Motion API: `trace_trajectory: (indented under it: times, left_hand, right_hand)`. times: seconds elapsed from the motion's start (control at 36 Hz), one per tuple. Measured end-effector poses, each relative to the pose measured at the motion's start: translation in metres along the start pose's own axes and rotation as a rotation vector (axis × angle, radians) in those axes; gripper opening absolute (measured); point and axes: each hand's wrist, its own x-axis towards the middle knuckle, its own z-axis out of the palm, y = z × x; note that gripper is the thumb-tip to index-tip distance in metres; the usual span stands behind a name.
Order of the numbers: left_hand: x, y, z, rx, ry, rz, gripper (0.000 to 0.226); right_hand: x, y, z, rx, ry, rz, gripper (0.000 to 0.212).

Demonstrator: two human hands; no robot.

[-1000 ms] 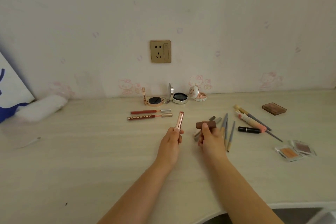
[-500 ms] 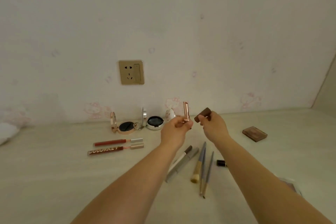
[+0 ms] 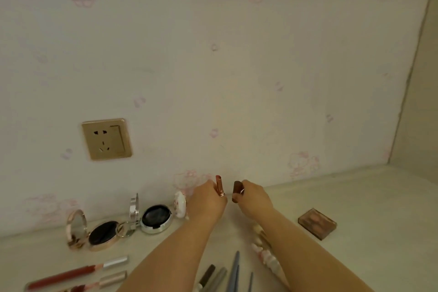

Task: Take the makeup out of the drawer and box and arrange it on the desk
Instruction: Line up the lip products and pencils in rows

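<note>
Both hands are up near the back of the desk (image 3: 355,197), just below the middle of the frame. Left hand (image 3: 207,201) is closed around a pink-gold lipstick (image 3: 219,186), which stands almost straight up. Right hand (image 3: 254,199) is closed around a dark brown lipstick (image 3: 236,191), also nearly upright. The two sticks are just beside each other and do not touch.

It looks like the person is at the step of setting these two lipsticks down by the wall. The next move calls for lowering each one gently so that it stands on its flat end, then letting go slowly. They are thin, so they could tip over easily.

On the pale wooden desk, at lower left, sit two open round compacts (image 3: 104,232) (image 3: 155,218) and two long lip glosses (image 3: 78,272). Brushes and pencils (image 3: 233,272) lie at the bottom middle. A small brown palette (image 3: 317,223) sits at lower right. Behind, the wall has light paper with pink cartoon cats, and a gold power socket (image 3: 106,138) is at middle left. No drawer or box can be seen.
</note>
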Motion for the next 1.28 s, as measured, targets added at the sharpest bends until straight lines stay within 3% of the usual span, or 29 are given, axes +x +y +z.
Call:
trace_trajectory:
  times: [0.53,0.89,1.11,1.28]
  left_hand:
    - [0.016,-0.009,0.007,0.106,0.023,0.013,0.016]
    - [0.015,-0.011,0.013,0.088,-0.012,-0.083,0.022]
    - [0.008,-0.009,0.009,0.034,-0.009,-0.104,0.024]
    - [-0.025,0.001,-0.004,-0.029,0.019,-0.051,0.039]
  right_hand:
    - [0.023,0.004,0.020,-0.094,-0.045,-0.040,0.033]
    - [0.023,0.009,0.020,-0.087,-0.058,-0.032,0.029]
    - [0.015,0.012,0.012,0.103,-0.087,0.004,0.053]
    - [-0.028,0.021,-0.020,0.190,-0.002,-0.060,0.039]
